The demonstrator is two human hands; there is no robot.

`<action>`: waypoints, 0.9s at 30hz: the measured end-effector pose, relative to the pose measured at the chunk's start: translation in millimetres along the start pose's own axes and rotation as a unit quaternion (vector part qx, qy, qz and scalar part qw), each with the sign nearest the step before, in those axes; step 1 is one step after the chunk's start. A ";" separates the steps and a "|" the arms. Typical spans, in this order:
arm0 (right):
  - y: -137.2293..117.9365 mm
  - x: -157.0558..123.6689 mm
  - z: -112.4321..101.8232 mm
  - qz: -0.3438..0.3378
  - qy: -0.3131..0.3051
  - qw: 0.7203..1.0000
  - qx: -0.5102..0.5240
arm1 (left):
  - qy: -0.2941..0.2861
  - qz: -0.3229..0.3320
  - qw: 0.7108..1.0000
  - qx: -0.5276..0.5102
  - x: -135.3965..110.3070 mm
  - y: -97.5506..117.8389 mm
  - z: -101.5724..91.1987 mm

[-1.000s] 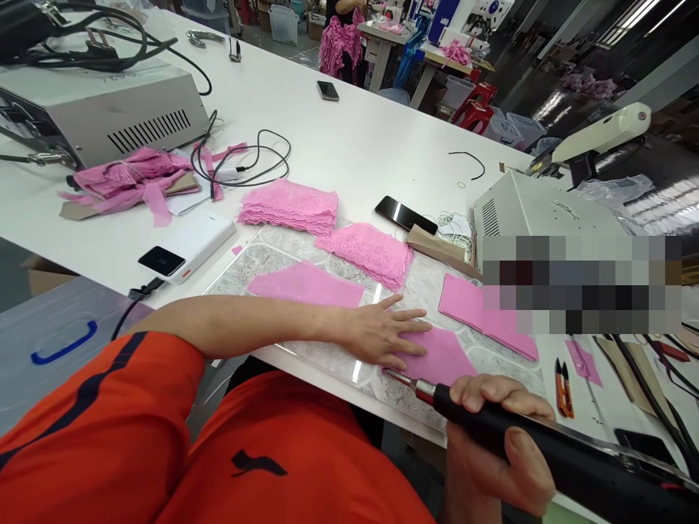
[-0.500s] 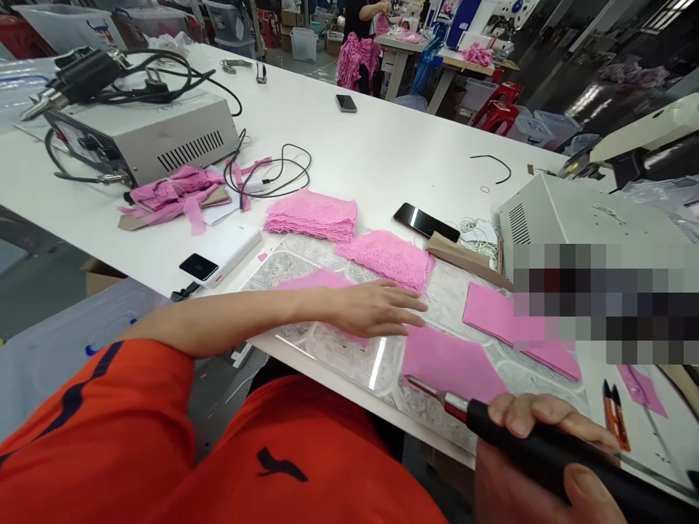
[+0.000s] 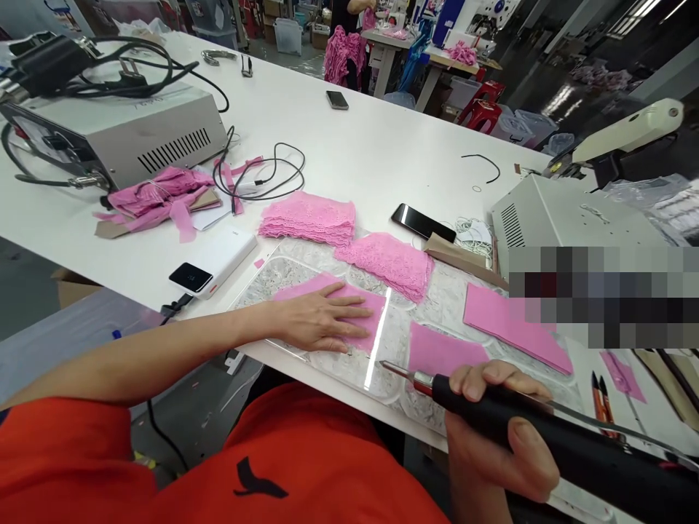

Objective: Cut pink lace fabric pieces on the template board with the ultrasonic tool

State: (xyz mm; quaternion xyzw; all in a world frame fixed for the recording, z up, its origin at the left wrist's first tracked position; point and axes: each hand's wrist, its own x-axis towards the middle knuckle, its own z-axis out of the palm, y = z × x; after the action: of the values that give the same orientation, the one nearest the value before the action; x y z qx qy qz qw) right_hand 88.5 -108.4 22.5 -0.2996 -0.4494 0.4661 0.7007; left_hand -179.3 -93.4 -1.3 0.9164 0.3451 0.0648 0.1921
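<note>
My left hand (image 3: 317, 320) lies flat, fingers spread, on a pink fabric piece (image 3: 376, 309) upon a glossy clear sheet (image 3: 328, 367) with a marbled grey pattern. In my right hand (image 3: 518, 451) is a black handheld tool (image 3: 475, 397) with a pointed metal tip. That tip hovers between the piece under my left hand and a second pink piece (image 3: 440, 349), partly hidden by the tool and hand. Beyond my hands sit a lacy pink stack (image 3: 309, 218) and another lacy stack (image 3: 387, 266). Smooth pink folded fabric (image 3: 513, 331) lies to the right.
A grey vented box (image 3: 158, 138) carries a similar black tool at left; another grey box (image 3: 540, 211) stands at right. A white power bank (image 3: 218, 258), black phone (image 3: 423, 222), looped cable (image 3: 273, 182) and orange pens (image 3: 601, 400) lie around. A person stands in the background.
My left hand has moved left and flattened onto the pink piece. My right hand has brought the tool up and left, its tip now nearer that piece.
</note>
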 end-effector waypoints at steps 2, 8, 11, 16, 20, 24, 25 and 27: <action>1.5 0.6 1.8 -0.006 -0.008 1.000 0.001 | 0.004 0.006 1.000 0.007 -0.6 -1.2 1.7; 6.3 3.5 7.1 -0.012 -0.017 1.000 0.004 | 0.038 0.025 0.999 0.022 -2.4 -4.2 6.3; 9.3 4.5 9.0 -0.009 -0.013 1.000 0.005 | 0.052 0.033 0.998 0.029 -2.6 -5.4 7.7; 15.3 5.3 10.8 -0.007 -0.028 1.000 0.005 | 0.050 0.038 0.997 0.039 -2.9 -7.4 9.8; 18.3 5.3 11.5 -0.014 -0.044 0.999 0.009 | 0.054 0.036 0.997 0.037 -2.8 -7.2 10.0; 18.3 5.7 11.7 -0.016 -0.057 0.998 0.009 | 0.045 0.030 0.998 0.039 -2.8 -6.5 9.3; 18.0 5.7 11.9 -0.019 -0.060 0.998 0.010 | 0.044 0.029 0.998 0.038 -2.8 -6.4 9.2; 17.4 5.8 12.5 -0.023 -0.065 0.998 0.013 | 0.044 0.028 0.998 0.036 -2.9 -6.3 9.2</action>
State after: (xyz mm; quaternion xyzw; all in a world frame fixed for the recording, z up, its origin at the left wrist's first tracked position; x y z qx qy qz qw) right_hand 71.4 -96.3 15.0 -0.2493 -0.4949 0.4741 0.6842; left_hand -183.0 -93.8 -12.2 0.9284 0.3292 0.0983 0.1418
